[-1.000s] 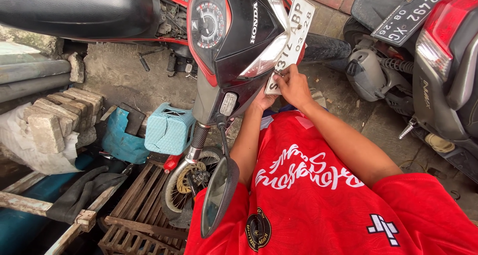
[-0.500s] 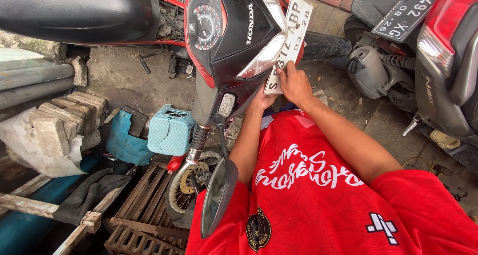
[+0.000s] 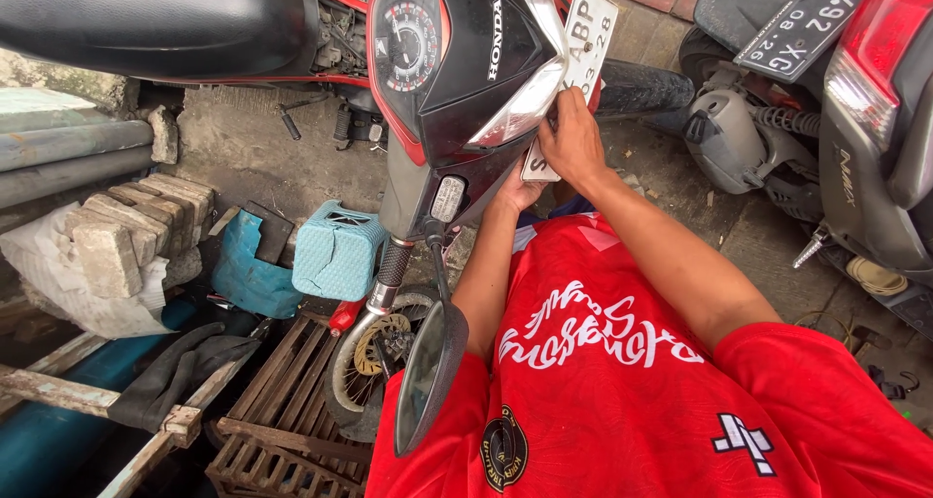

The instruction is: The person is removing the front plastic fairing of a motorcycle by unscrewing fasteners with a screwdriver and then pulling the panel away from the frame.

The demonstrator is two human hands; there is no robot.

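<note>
Head view: a person in a red printed shirt [image 3: 622, 362] bends over the front of a black and red motorbike [image 3: 466, 61]
Right hand [image 3: 573, 143]: fingers closed on the flat white rectangular number plate [image 3: 583, 41], gripping its lower part
Left hand [image 3: 520, 189]: under the headlight cowl, touching the plate's bottom edge; grip cannot be told
Change: plate now sits higher and closer beside the glossy cowl than half a second ago
Textures: smooth plastic cowl, round dial [image 3: 413, 41], oval mirror [image 3: 428, 377]
Ground: pale blue woven-look box [image 3: 335, 250], rough grey paving blocks [image 3: 117, 240], slatted wooden pallet [image 3: 277, 411]
</note>
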